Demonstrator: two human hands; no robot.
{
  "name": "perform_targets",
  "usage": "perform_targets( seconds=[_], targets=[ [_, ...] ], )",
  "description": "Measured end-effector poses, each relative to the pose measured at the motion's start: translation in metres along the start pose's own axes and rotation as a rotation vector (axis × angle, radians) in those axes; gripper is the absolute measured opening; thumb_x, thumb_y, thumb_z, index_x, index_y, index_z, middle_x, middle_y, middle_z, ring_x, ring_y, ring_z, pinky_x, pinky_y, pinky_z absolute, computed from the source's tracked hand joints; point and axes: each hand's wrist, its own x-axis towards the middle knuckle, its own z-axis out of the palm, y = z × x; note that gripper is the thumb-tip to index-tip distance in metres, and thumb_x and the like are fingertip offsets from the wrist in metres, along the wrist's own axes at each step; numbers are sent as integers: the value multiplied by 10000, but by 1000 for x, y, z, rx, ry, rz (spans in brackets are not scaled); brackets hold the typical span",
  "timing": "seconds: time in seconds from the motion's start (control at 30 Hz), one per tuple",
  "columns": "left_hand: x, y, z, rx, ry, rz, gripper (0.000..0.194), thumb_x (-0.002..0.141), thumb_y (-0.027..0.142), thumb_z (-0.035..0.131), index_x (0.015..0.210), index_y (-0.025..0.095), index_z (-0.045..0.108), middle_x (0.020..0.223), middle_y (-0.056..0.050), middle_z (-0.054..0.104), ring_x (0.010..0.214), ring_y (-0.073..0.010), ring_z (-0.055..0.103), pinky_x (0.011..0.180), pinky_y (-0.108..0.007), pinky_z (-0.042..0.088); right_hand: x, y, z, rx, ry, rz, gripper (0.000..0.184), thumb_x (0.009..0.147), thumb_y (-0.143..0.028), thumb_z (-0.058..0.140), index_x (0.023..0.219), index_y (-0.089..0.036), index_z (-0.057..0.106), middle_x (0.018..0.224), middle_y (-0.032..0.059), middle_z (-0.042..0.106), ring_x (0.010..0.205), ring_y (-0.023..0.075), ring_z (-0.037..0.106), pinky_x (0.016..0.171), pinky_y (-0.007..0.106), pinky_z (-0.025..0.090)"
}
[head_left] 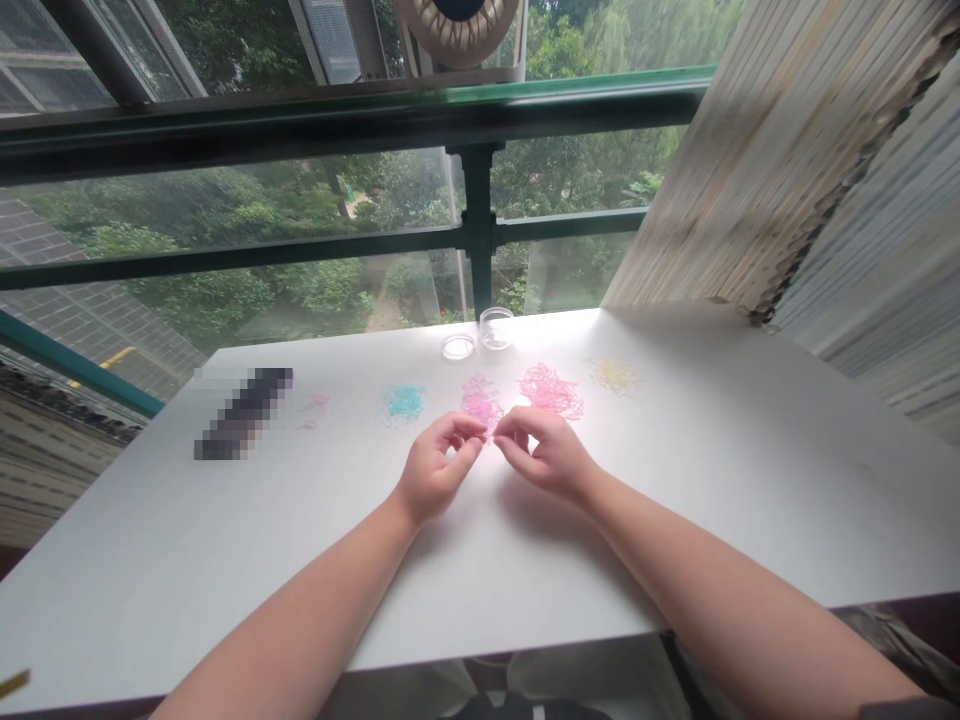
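My left hand [442,462] and my right hand [546,450] meet almost tip to tip over the white table, each with thumb and forefinger in a pinch. Anything between those fingertips is too small to make out. Just beyond them lies a pile of lilac elastic bands [481,397], partly covered by my fingers. A pile of pink bands [551,388] is beside my right hand, on its far side. To the left are a turquoise pile [403,403] and a few pale pink bands [315,408]. Pale yellow bands [616,374] form a pile at the right.
A clear round jar [496,328] stands at the table's back edge, with a clear round lid [458,347] beside it. A dark, pixelated object [244,413] lies at the left. Behind the white table [720,480] are a green window rail [360,116] and a striped curtain [720,170].
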Motion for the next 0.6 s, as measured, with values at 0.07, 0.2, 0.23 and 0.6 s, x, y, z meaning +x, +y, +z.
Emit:
perform_targets(
  seconds=[0.07,0.2,0.23,0.6],
  targets=[
    [0,2,0,80,3,13,136,808,276,581,899,181,616,837,-51,628,763,-166,580,704,-287,454,0,0,0,1,-7,-3,75,764,-126,528,732,-185,562,613,-12,540,527,94,469,526,225,403],
    [1,6,1,141,39,-1,112,785,284,601,830,184,629,777,-39,642,715,-156,577,654,-274,438,0,1,0,3,-18,-22,81,767,-130,529,727,-188,569,617,-9,544,534,98,472,527,226,405],
    [1,6,1,143,44,-5,112,784,287,601,823,186,630,773,-38,645,713,-156,578,650,-272,436,0,1,0,4,-18,-28,82,767,-131,530,727,-188,571,618,-8,545,536,99,474,528,226,406],
    [3,2,-5,160,107,0,96,790,276,606,806,182,622,761,-26,645,701,-146,582,631,-259,433,1,-1,-4,-12,19,-13,76,756,-125,530,721,-184,563,610,-9,548,520,96,467,524,232,400]
  ],
)
